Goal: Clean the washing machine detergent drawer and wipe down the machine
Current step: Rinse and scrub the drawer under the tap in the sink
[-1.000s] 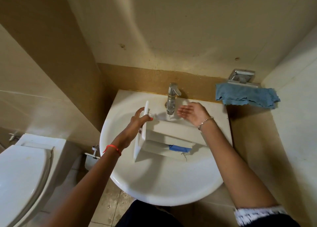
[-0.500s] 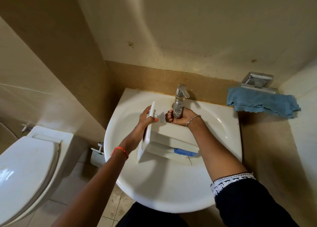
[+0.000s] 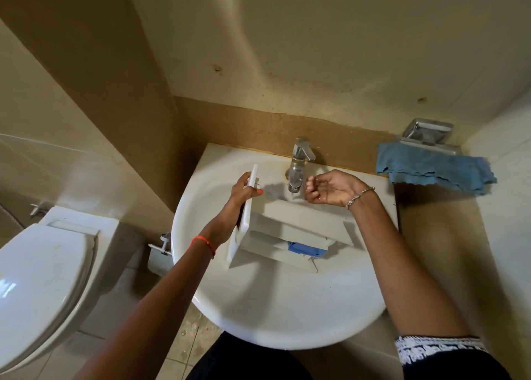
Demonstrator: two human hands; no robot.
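Fingers of the left hand (image 3: 240, 195) wrap the upright front panel of the white detergent drawer (image 3: 298, 224), thumb on the near face, holding the drawer tilted inside the sink (image 3: 273, 307). The right hand (image 3: 330, 188) is cupped palm-up and wet, with loosely curled fingers that hold nothing. It sits just above the drawer's far edge and just right of the tap (image 3: 298, 167), which stands between the two hands. Water may be running, but I cannot tell. A blue insert (image 3: 306, 248) lies below the right wrist. Right of the right hand hangs a blue cloth (image 3: 434, 169), and a toilet (image 3: 43, 279) stands well left of the left hand.
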